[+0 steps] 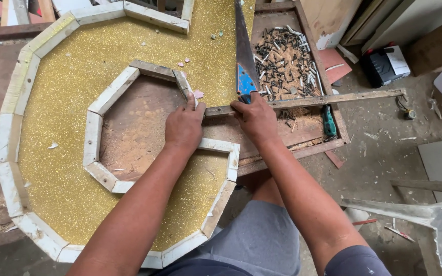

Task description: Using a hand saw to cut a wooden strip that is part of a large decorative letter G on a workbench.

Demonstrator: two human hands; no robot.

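Observation:
A large gold-glitter panel (72, 128) shaped like a rounded letter lies flat, edged with pale wooden strips (11, 138). My left hand (184, 128) presses down on a thin wooden strip (303, 100) where it meets the inner frame (109, 97) around the sawdust-covered opening. My right hand (254, 116) grips the blue handle (245, 86) of a handsaw whose blade (241, 36) points away from me, the saw standing across the strip just right of my left hand.
A shallow wooden tray (333, 122) behind the strip holds several loose nails and screws (282, 61) and a green-handled screwdriver (329, 121). A black case (382, 66), boards and scraps lie on the dusty floor at right. A grey board (436, 214) lies at lower right.

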